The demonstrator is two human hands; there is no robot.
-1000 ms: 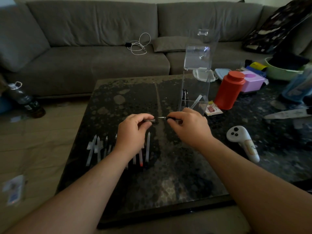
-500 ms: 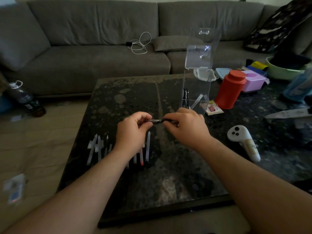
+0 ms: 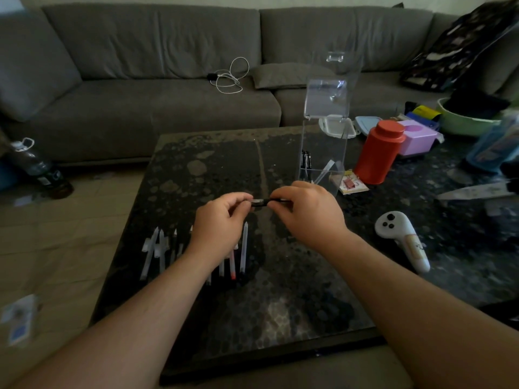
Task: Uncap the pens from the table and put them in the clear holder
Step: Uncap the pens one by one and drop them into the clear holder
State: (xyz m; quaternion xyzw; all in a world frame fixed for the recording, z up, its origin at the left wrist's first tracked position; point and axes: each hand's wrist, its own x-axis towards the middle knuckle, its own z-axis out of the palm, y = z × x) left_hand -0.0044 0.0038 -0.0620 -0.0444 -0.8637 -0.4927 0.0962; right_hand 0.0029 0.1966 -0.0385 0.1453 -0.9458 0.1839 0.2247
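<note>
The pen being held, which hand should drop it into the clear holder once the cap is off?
The right hand, probably. It grips the pen by its body and sits just in front of the holder. The left hand is farther away, pinching the cap end.

Glossy stone, clear plastic, matt cloth.

The table [image 3: 280, 290] at frame centre looks like polished, mottled dark stone. The holder [image 3: 323, 153] right of centre is smooth, transparent plastic with bright glints. The sofa [image 3: 157, 66] across the top is matt grey woven cloth. The canister [image 3: 377, 154] at right looks smooth, satin red; the controller [image 3: 401, 237] is smooth white plastic.
</note>
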